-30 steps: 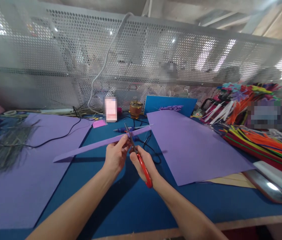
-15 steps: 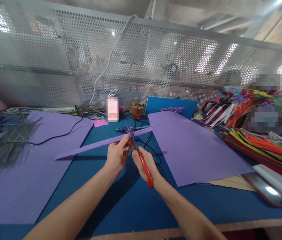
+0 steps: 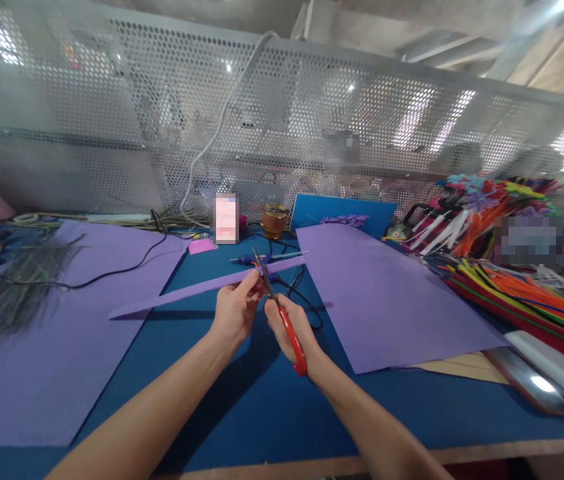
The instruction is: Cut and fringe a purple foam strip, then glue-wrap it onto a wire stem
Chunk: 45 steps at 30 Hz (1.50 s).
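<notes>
The left hand (image 3: 236, 308) pinches a purple strip (image 3: 187, 291) over the blue table (image 3: 262, 420); the right hand's fingers curl closed around red-handled scissors (image 3: 293, 340) (their blades cross the strip).

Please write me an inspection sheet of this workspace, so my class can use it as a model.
Surface: blue tabletop, partly covered by a left purple sheet and a right purple sheet.
Things in hand: purple strip; scissors with red handles, blades across the strip. Whether they have cut it: cannot tell.
Clutter: dry stems on the left sheet; colourful strips at right; amber jar behind.
Left hand: pinches the strip.
Right hand: holds the scissors.
Cables: black cable over the left sheet; white cable against the metal screen.
Surroundings: metal screen full of holes; spills, nothing seen.
</notes>
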Motion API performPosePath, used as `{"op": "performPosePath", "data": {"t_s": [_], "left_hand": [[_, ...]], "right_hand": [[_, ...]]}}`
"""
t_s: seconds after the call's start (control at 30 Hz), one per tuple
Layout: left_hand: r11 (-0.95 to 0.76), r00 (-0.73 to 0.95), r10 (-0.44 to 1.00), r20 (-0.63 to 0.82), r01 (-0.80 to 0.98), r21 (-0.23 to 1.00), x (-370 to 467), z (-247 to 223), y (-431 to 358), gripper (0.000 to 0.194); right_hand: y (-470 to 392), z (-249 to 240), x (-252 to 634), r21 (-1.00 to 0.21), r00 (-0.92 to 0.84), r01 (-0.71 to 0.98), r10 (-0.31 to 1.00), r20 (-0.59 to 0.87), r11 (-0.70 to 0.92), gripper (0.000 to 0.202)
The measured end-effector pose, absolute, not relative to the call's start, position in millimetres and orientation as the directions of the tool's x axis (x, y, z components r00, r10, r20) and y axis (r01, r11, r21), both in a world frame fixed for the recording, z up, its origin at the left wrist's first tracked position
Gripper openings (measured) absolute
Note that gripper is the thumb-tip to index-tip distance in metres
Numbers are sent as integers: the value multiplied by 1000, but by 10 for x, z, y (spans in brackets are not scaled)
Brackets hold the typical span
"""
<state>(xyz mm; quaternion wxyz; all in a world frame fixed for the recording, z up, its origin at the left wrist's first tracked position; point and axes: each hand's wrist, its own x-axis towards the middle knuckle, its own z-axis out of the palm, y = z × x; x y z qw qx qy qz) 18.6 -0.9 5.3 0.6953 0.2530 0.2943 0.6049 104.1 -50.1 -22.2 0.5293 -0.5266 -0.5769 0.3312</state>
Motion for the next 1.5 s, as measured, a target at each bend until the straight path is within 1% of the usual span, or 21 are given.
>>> {"op": "performPosePath", "data": {"t_s": [0.37,0.5,0.6,0.7,0.83,0.97,1.07,1.2,1.5], "left_hand": [[162,117,987,-112,-683,712,149,34,14,22],[141,102,990,-97,-676,723,136,10,45,23],[120,87,993,-83,-671,732,140,13,51,25],[106,80,994,-71,-667,737,142,40,42,26],[92,62,996,-68,-682,726,139,80,21,25],[73,34,997,-69,-700,710,146,89,2,25],[80,53,997,-60,-689,720,157,78,-8,25],[93,70,996,-63,-670,737,167,72,-26,25],[138,97,990,-99,-666,733,162,83,-36,26]], "right_hand": [[-494,-231,1045,-936,107,250,953,282,249,40],[-486,-270,1061,-939,72,231,958,277,254,39],[-482,-297,1074,-951,28,193,967,252,242,43],[-486,-289,1087,-940,-5,204,961,278,273,48],[-481,-285,1092,-926,-29,242,956,292,290,45],[-458,-322,1087,-911,3,304,956,293,278,39],[-452,-327,1092,-888,25,349,945,327,298,34],[-467,-294,1097,-885,43,370,947,319,282,29],[-493,-246,1061,-882,94,385,939,332,273,32]]}}
